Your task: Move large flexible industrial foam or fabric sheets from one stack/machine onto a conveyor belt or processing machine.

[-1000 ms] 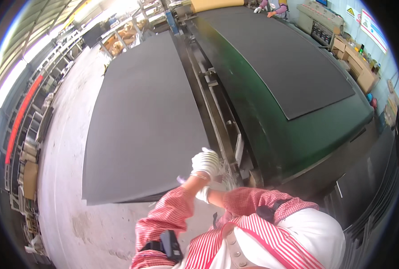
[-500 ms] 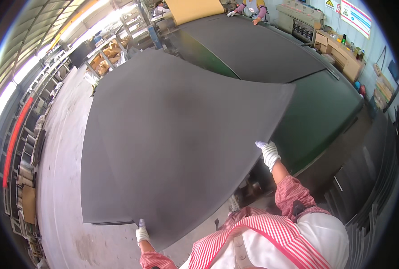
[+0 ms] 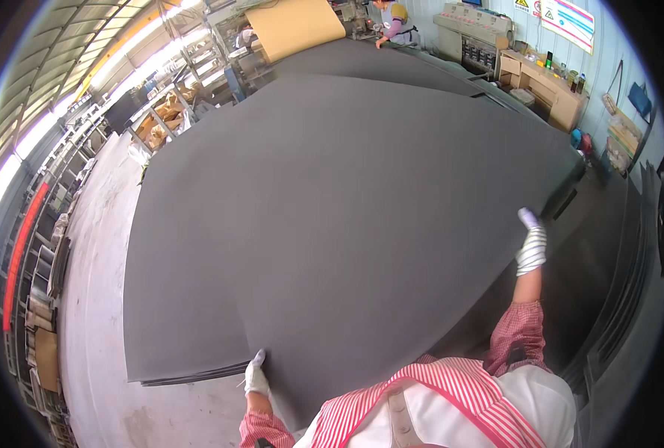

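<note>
A large, flexible dark grey sheet (image 3: pixel 362 194) spreads across the middle of the view. My left hand (image 3: pixel 256 378), in a white glove, grips its near edge with the thumb on top and the fingers hidden beneath. Further right, my gloved right hand (image 3: pixel 532 246) holds the sheet's right edge the same way, its arm stretched outward. Below the held sheet, at the left, lies a stack of similar dark sheets (image 3: pixel 197 374), their layered edges showing.
Beyond the sheet, a tan roll of material (image 3: pixel 296 28) hangs over a machine, with a co-worker (image 3: pixel 397 26) standing at its right. A grey control cabinet (image 3: pixel 472 33) and a cardboard-coloured desk (image 3: pixel 544 88) line the right wall. Dark sheets (image 3: pixel 619 276) stand at the right.
Both hands have shifted right, the right one much farther and upward. The sheet has swung right with them and now covers most of the green surface that showed before.
</note>
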Tool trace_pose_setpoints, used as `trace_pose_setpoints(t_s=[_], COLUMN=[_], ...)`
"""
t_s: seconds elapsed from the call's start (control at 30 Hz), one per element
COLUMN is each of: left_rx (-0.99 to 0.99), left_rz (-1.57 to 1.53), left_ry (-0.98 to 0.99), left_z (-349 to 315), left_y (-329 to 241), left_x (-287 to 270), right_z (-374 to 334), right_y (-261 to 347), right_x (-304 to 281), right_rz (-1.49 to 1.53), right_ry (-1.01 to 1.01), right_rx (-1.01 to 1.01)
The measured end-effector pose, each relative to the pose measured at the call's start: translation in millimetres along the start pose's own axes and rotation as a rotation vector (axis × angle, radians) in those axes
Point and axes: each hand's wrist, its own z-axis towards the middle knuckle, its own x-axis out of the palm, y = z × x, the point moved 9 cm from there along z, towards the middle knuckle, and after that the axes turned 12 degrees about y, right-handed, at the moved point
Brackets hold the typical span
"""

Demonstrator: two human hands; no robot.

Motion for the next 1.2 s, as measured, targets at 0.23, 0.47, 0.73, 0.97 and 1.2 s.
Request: trace_pose_setpoints(t_s=[0.23, 0.47, 0.73, 0.97, 1.2], left_rx=[-0.033, -0.48, -0.547, -0.893, -0.647], left_rz=[-0.111, -0.162, 0.152, 0.041, 0.294], left_ry=[0.583, 0.899, 0.743, 0.907, 0.97], left_z=[48.5, -48.6, -9.7, -131.0, -143.7], left_y=[40.2, 117.9, 168.4, 245.2, 205.3], left_x=[314.4, 464.1, 486.5, 470.6, 469.7], right_z=[-36.7, -43.9, -71.2, -76.0, -42.5], right_y=[-5.2, 112.3, 207.1, 247.2, 236.4], right_x=[0.1, -45.2, -76.7, -152.5, -137.5], right_rz=[0.013, 0.324, 0.233, 0.2, 0.176], right_ry=[0.107, 0.018, -0.136, -0.152, -0.071], right_rx=[0.001, -0.19, -0.537, -0.469, -0.465])
